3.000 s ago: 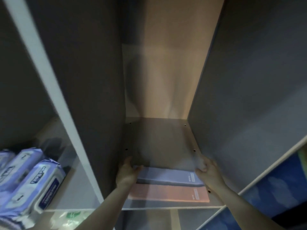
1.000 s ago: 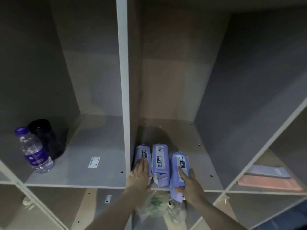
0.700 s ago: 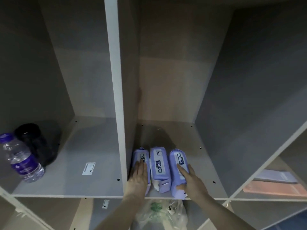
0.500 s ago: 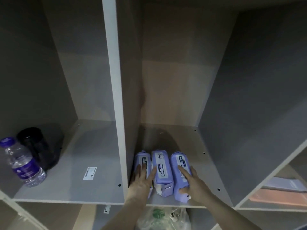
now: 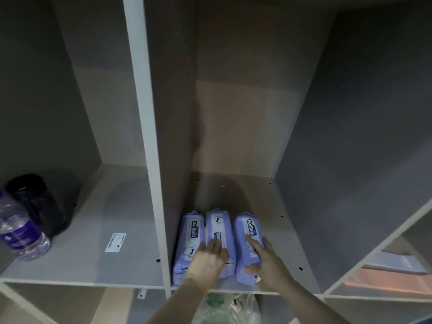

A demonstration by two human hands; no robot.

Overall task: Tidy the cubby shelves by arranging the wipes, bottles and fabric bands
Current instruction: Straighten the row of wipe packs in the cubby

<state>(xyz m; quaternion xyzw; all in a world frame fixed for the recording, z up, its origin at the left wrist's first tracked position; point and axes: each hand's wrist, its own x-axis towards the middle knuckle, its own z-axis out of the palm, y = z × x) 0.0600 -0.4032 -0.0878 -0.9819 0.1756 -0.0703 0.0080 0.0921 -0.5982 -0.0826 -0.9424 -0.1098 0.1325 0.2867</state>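
Observation:
Three purple wipes packs stand side by side at the front left of the middle cubby: left pack, middle pack, right pack. My left hand lies flat with fingers together across the near ends of the left and middle packs. My right hand clasps the right pack, thumb at its near end and fingers along its top. A clear water bottle with a purple label and a dark jar stand in the left cubby. A lilac fabric band and an orange fabric band lie flat in the right cubby.
White dividers separate the cubbies. The middle shelf board is bare behind and to the right of the packs. A white sticker lies on the left shelf. A crumpled plastic bag sits in the cubby below.
My hands left the fabric bands in the right cubby and went to the wipes packs. In the last half second my left hand slid right, from the left pack onto the middle pack.

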